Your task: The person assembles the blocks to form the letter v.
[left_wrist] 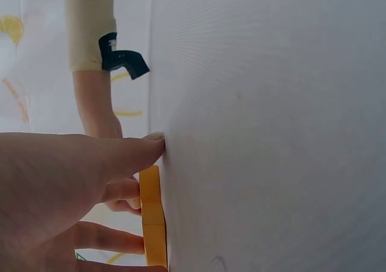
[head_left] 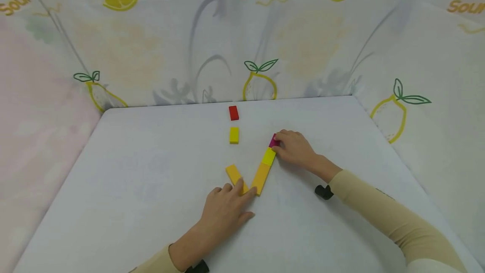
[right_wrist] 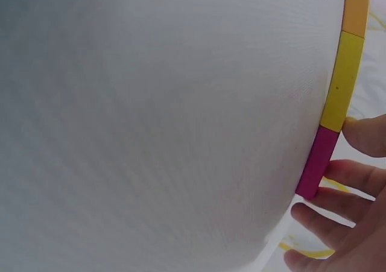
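Observation:
Flat coloured blocks lie on a white table [head_left: 151, 188]. A magenta block [head_left: 273, 141], a yellow-green block [head_left: 269, 156] and an orange block [head_left: 261, 177] form one slanted line. My right hand [head_left: 279, 140] grips the magenta block [right_wrist: 318, 160] at the line's far end, thumb by the yellow-green block [right_wrist: 339, 85]. A second orange block [head_left: 235, 176] meets the line at its near end in a V. My left hand [head_left: 236, 186] rests there with straight fingers on the orange block [left_wrist: 152, 215]. A red block [head_left: 233, 113] and a yellow block [head_left: 234, 135] lie apart, farther back.
A lemon-print curtain [head_left: 242, 33] closes in the table at the back and on both sides. Black wrist mounts [head_left: 323, 191] sit on both beige sleeves. The table's edges run close to the curtain on the left and right.

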Action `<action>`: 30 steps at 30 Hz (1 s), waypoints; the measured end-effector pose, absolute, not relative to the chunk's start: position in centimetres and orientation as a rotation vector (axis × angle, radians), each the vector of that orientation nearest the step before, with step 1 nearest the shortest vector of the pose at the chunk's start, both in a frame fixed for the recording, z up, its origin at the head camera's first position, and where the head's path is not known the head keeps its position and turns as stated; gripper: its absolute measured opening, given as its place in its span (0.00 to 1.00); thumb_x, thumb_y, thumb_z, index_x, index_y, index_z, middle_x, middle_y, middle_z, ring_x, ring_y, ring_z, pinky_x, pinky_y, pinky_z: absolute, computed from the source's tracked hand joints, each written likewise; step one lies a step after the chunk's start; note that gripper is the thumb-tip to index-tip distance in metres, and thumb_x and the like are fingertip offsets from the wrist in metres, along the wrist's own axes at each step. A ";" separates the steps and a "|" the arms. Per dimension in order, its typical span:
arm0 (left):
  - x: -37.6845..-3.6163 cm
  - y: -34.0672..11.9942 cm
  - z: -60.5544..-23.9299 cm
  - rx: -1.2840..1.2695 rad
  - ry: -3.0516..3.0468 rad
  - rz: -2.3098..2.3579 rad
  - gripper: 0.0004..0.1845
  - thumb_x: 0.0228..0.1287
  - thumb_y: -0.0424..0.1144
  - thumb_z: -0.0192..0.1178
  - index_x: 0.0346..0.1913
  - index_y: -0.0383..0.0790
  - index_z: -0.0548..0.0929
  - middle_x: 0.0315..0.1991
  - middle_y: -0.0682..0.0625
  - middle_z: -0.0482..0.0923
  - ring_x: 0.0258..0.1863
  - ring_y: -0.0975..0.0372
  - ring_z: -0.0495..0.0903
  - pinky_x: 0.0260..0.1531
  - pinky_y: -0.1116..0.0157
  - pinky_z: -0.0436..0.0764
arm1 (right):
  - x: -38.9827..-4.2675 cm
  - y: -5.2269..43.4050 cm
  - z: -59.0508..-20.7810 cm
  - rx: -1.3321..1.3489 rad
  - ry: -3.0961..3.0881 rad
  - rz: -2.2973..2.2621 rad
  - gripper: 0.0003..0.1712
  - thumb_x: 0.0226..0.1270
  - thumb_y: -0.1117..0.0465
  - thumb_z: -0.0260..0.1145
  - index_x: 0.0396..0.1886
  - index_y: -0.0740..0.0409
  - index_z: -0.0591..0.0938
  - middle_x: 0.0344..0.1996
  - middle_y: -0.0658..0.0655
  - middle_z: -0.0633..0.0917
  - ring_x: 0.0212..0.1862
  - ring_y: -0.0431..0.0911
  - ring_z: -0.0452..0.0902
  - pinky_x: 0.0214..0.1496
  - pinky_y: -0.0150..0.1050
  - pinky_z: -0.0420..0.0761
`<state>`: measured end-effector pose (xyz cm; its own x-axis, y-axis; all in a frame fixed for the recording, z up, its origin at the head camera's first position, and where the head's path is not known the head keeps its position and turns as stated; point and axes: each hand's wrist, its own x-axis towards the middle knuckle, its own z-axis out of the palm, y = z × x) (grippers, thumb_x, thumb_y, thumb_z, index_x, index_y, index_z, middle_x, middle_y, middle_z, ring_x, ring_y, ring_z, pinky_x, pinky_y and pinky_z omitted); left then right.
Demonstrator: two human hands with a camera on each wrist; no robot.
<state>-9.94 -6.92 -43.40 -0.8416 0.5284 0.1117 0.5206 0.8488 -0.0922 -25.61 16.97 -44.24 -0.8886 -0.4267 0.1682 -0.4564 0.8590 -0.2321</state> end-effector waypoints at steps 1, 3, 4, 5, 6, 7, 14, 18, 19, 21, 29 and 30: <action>-10.0 -6.9 -43.4 -0.825 -2.887 0.085 0.32 0.51 0.67 0.58 0.60 0.64 0.70 0.57 0.49 0.74 0.37 0.58 0.77 0.37 0.58 0.78 | -25.6 17.0 -44.2 0.691 -2.924 0.405 0.15 0.60 0.50 0.63 0.42 0.53 0.79 0.36 0.51 0.81 0.36 0.45 0.73 0.47 0.45 0.74; -10.1 -6.8 -43.5 -0.829 -2.882 0.079 0.32 0.50 0.67 0.58 0.59 0.64 0.70 0.57 0.49 0.74 0.37 0.58 0.77 0.37 0.58 0.78 | -25.5 17.1 -44.1 0.683 -2.931 0.408 0.15 0.60 0.50 0.63 0.43 0.54 0.79 0.36 0.51 0.81 0.36 0.46 0.73 0.47 0.45 0.74; -10.1 -6.8 -43.5 -0.830 -2.882 0.077 0.31 0.50 0.67 0.58 0.59 0.64 0.70 0.56 0.49 0.74 0.37 0.58 0.77 0.37 0.58 0.78 | -25.5 17.1 -44.0 0.684 -2.932 0.410 0.16 0.60 0.50 0.63 0.43 0.53 0.80 0.36 0.51 0.81 0.36 0.46 0.73 0.47 0.45 0.74; -10.1 -6.8 -43.5 -0.831 -2.882 0.073 0.31 0.50 0.67 0.58 0.59 0.64 0.70 0.56 0.49 0.74 0.36 0.58 0.77 0.37 0.58 0.78 | -25.5 17.1 -44.0 0.685 -2.933 0.409 0.16 0.61 0.50 0.63 0.43 0.53 0.79 0.36 0.51 0.81 0.36 0.45 0.73 0.47 0.45 0.74; -10.2 -6.8 -43.5 -0.835 -2.882 0.069 0.31 0.50 0.66 0.59 0.58 0.64 0.70 0.55 0.49 0.75 0.35 0.58 0.77 0.36 0.58 0.79 | -25.5 17.1 -44.1 0.685 -2.933 0.411 0.15 0.61 0.50 0.63 0.43 0.53 0.79 0.37 0.51 0.81 0.36 0.45 0.73 0.47 0.45 0.74; -10.2 -6.8 -43.5 -0.840 -2.881 0.066 0.31 0.50 0.66 0.59 0.58 0.64 0.71 0.54 0.50 0.75 0.35 0.58 0.76 0.36 0.58 0.79 | -25.5 17.1 -44.1 0.687 -2.932 0.414 0.15 0.61 0.50 0.63 0.43 0.53 0.79 0.37 0.50 0.81 0.36 0.45 0.73 0.46 0.45 0.74; -10.4 -6.9 -43.4 -0.854 -2.893 0.043 0.29 0.50 0.65 0.59 0.56 0.64 0.71 0.50 0.51 0.75 0.33 0.59 0.75 0.35 0.59 0.79 | -25.7 17.1 -44.2 0.704 -2.912 0.442 0.14 0.60 0.51 0.63 0.42 0.53 0.80 0.36 0.50 0.81 0.36 0.45 0.74 0.45 0.43 0.75; -10.5 -7.0 -43.3 -0.855 -2.901 0.028 0.28 0.50 0.65 0.60 0.54 0.64 0.71 0.47 0.52 0.74 0.31 0.59 0.74 0.33 0.59 0.78 | -25.7 17.1 -44.3 0.704 -2.911 0.442 0.14 0.60 0.52 0.64 0.42 0.53 0.80 0.35 0.50 0.81 0.35 0.44 0.73 0.43 0.41 0.75; -10.5 -7.0 -43.2 -0.855 -2.901 0.026 0.27 0.50 0.65 0.60 0.54 0.63 0.71 0.47 0.52 0.74 0.31 0.60 0.73 0.33 0.59 0.78 | -25.7 17.0 -44.3 0.703 -2.913 0.444 0.14 0.60 0.52 0.64 0.42 0.53 0.80 0.35 0.50 0.81 0.34 0.44 0.73 0.43 0.41 0.75; -10.6 -7.1 -43.2 -0.854 -2.900 0.021 0.27 0.50 0.64 0.60 0.53 0.63 0.72 0.45 0.53 0.74 0.30 0.60 0.73 0.32 0.60 0.77 | -25.7 17.0 -44.3 0.706 -2.913 0.449 0.13 0.60 0.52 0.64 0.42 0.53 0.80 0.35 0.50 0.81 0.34 0.44 0.73 0.43 0.41 0.75; -11.1 -7.3 -43.1 -0.831 -2.904 -0.019 0.26 0.52 0.61 0.62 0.55 0.62 0.72 0.45 0.53 0.75 0.31 0.60 0.75 0.31 0.61 0.79 | -25.6 16.9 -43.8 0.695 -2.941 0.482 0.14 0.60 0.53 0.64 0.42 0.54 0.80 0.35 0.50 0.81 0.34 0.44 0.72 0.43 0.40 0.75; -11.2 -7.3 -43.1 -0.832 -2.902 -0.028 0.26 0.52 0.61 0.62 0.55 0.62 0.72 0.45 0.53 0.75 0.31 0.60 0.75 0.31 0.61 0.79 | -25.5 16.9 -43.8 0.695 -2.942 0.477 0.14 0.60 0.53 0.63 0.42 0.55 0.80 0.35 0.50 0.81 0.34 0.43 0.72 0.43 0.40 0.75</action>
